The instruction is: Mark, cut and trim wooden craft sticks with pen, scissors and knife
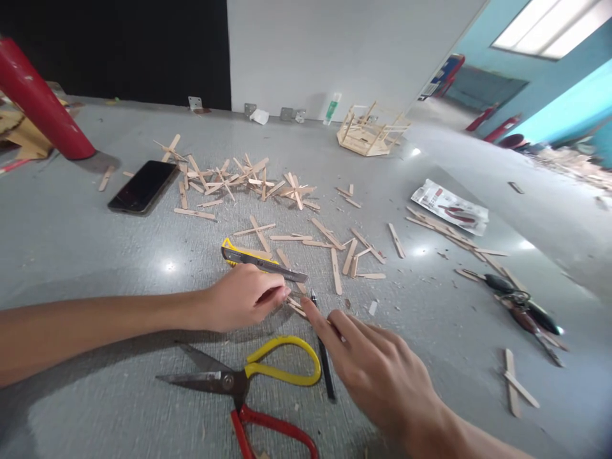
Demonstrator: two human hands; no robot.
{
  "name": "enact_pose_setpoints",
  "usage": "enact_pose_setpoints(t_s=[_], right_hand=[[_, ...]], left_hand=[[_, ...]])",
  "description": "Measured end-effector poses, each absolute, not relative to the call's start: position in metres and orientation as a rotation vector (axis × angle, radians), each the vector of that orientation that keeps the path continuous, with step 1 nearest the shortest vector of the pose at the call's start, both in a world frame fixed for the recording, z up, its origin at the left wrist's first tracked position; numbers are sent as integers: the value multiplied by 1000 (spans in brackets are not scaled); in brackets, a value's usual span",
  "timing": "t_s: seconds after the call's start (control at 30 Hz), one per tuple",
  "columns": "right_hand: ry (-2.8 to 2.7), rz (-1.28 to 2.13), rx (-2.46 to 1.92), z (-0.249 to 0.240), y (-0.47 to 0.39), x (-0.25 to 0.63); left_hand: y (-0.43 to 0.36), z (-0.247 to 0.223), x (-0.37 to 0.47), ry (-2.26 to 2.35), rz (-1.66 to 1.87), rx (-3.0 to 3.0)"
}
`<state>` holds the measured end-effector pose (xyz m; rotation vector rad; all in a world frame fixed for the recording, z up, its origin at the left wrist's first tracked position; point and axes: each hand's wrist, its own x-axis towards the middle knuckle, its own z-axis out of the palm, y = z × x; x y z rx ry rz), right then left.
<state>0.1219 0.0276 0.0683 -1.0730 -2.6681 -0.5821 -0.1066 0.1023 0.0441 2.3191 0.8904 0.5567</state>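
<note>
My left hand (243,296) is closed in a pinch, its fingertips at the end of thin wooden craft sticks (297,310). From the other side my right hand (377,363) grips these sticks, with the index finger laid along them and the other fingers curled under. Much of the sticks is hidden by my fingers. Just beyond my left hand lies a yellow and grey utility knife (261,260), blade out. A black pen (326,366) passes beneath my right fingers. Scissors (239,379) with one yellow and one red handle lie open in front of me.
Loose craft sticks (336,271) and glued crosses (222,182) cover the mid-table. Behind them stand a stick frame (370,134) and a glue stick (331,108). A phone (143,186) and red post (45,102) are left; a packet (449,207) and pliers (526,309) right.
</note>
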Motion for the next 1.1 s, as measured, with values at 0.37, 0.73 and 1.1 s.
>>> enact_pose_setpoints(t_s=[0.37, 0.73, 1.1], right_hand=[[-2608, -750, -1048, 75, 23, 108], [-2511, -278, -1117, 44, 32, 120], [-2210, 190, -1224, 41, 41, 110]], left_hand=[[100, 37, -108, 828, 712, 2404], [104, 53, -108, 823, 847, 2085], [104, 50, -108, 862, 608, 1870]])
